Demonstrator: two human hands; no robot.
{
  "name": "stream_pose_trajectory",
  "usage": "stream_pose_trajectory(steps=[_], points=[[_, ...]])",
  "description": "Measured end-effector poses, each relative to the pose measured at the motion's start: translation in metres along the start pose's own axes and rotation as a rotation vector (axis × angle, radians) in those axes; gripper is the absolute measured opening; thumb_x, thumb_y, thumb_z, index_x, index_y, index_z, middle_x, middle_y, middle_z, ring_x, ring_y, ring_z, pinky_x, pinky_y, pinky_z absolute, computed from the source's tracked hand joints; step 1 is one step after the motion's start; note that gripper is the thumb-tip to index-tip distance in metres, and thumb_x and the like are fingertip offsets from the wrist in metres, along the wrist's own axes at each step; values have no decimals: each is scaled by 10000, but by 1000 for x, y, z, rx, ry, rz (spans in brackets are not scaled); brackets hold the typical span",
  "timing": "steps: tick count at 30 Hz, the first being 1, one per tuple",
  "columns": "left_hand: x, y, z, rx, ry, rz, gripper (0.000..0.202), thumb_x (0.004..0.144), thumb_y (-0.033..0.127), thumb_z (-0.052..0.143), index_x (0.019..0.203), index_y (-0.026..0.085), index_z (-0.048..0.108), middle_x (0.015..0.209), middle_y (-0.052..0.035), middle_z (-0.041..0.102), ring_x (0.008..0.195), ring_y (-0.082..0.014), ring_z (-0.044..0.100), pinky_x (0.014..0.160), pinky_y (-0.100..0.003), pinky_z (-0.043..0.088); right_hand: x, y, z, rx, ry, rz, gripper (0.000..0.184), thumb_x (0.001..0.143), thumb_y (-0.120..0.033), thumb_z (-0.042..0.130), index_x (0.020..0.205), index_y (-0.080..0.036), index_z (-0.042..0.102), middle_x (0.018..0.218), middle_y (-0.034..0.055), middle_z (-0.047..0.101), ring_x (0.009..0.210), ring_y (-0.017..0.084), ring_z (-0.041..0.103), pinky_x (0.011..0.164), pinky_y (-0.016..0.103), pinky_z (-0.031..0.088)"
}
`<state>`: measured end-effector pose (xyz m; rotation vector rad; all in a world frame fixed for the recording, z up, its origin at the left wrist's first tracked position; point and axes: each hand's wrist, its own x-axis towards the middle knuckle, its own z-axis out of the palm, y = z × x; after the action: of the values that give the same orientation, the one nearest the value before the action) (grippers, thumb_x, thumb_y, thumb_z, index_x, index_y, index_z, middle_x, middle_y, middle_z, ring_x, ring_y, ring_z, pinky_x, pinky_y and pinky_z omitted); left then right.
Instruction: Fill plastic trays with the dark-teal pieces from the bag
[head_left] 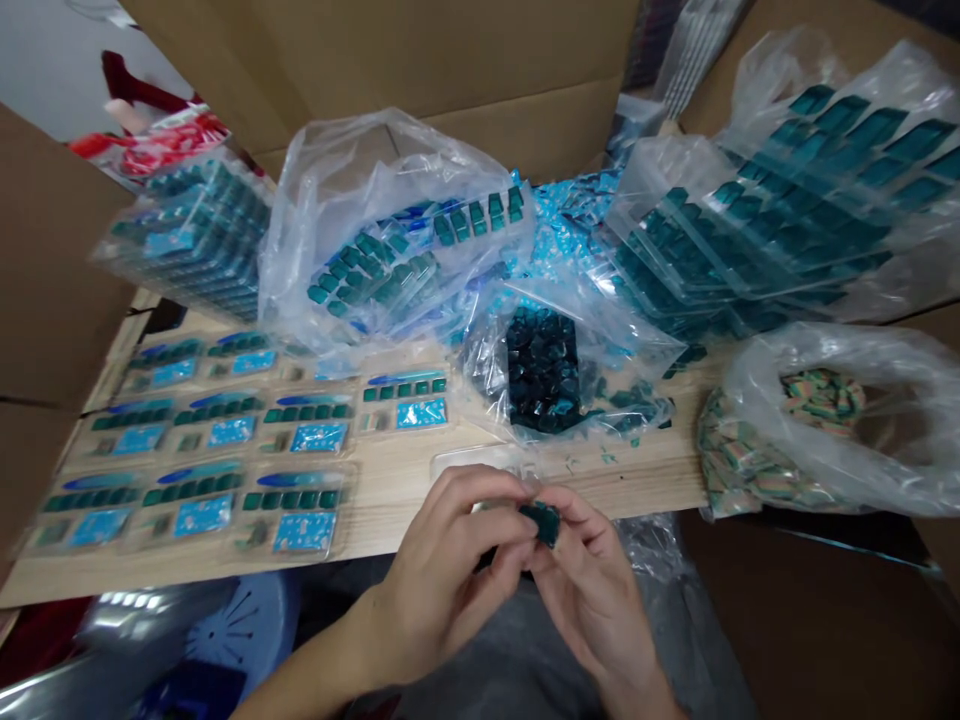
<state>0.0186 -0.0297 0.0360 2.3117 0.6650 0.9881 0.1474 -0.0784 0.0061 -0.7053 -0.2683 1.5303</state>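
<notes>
Just past the near edge of the wooden board [390, 510], a little right of its middle, the left hand [442, 575] and right hand [592, 600] meet over a small dark teal piece [544, 524]. The piece sits between them, with its long axis tilted from upper left to lower right, and it lies about equally near both hands, perhaps slightly closer to the right. The fingers [506, 505] of both hands are curled closed and gripping it from either side, though they hide part of it, and I cannot tell which hand bears more of its weight. What shows is glossy and block-like, with a paler edge on top. A clear plastic tray [472, 465] lies on the board just beyond the hands. Toward the left edge of the board, rows of flat clear packs [296, 425] hold teal pieces and blue cards. Along the far edge are a clear bag of teal trays [390, 230] and a clear bag of dark pieces [544, 370], while a clear bag of striped pieces [821, 420] sits at the right end
</notes>
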Motion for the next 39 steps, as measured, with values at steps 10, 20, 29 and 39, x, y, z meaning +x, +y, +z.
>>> stream_pose_trajectory(steps=[10, 20, 29, 39], points=[[0, -6, -13, -144, -75, -125, 253, 911, 95, 545, 1141, 193, 580, 1030, -48, 604, 979, -145, 567, 852, -247, 480, -5, -2, -2, -555, 75, -461, 275, 756, -112, 734, 920, -332, 746, 893, -13, 682, 840, 136, 651, 698, 217, 546], [3, -9, -13, -418, -161, -283, 54, 907, 154, 574, 927, 204, 583, 902, -45, 618, 857, -150, 599, 756, -250, 508, -16, -8, -22, -958, -37, -708, 511, 807, 15, 622, 1175, -341, 631, 1059, 1, 643, 963, 149, 624, 855, 276, 535], [4, -8, 0, -510, -173, -436, 62, 904, 224, 588, 959, 198, 597, 870, -42, 630, 824, -139, 621, 712, -220, 513, -20, -16, -30, -1095, -31, -776, 476, 812, -14, 618, 1168, -328, 644, 1004, 29, 678, 863, 170, 677, 761, 283, 588], [0, 2, 3, -613, -81, -414, 84, 947, 249, 507, 883, 206, 542, 837, -42, 574, 786, -145, 574, 684, -245, 498, -18, -10, -24, -957, 36, -724, 388, 786, -19, 628, 1050, -302, 670, 933, 27, 657, 845, 172, 645, 743, 298, 569]])
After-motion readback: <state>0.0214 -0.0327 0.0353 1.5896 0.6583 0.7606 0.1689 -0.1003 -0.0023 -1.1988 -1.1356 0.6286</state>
